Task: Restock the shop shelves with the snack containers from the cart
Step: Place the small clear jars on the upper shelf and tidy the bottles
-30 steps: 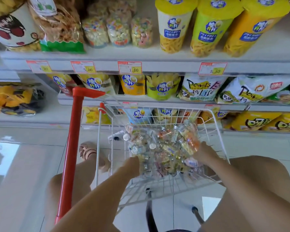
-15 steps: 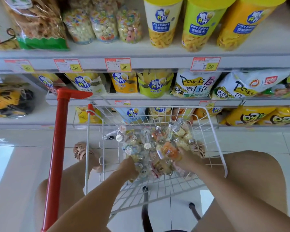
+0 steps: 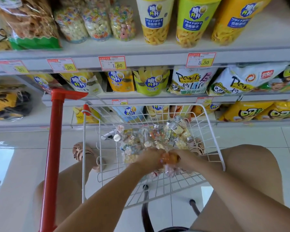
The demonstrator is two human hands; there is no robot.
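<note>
Both hands' grip, left hand (image 3: 149, 158) and right hand (image 3: 185, 158), closed around one orange snack container (image 3: 168, 159).

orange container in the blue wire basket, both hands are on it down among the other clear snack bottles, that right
Not quite: the wire basket is white, not blue, as the head view shows. The rest holds: left hand and right hand both grip the orange container among the clear snack bottles.

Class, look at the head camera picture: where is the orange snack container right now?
The orange snack container sits low in the white wire cart basket, gripped between the left hand and right hand.
</note>
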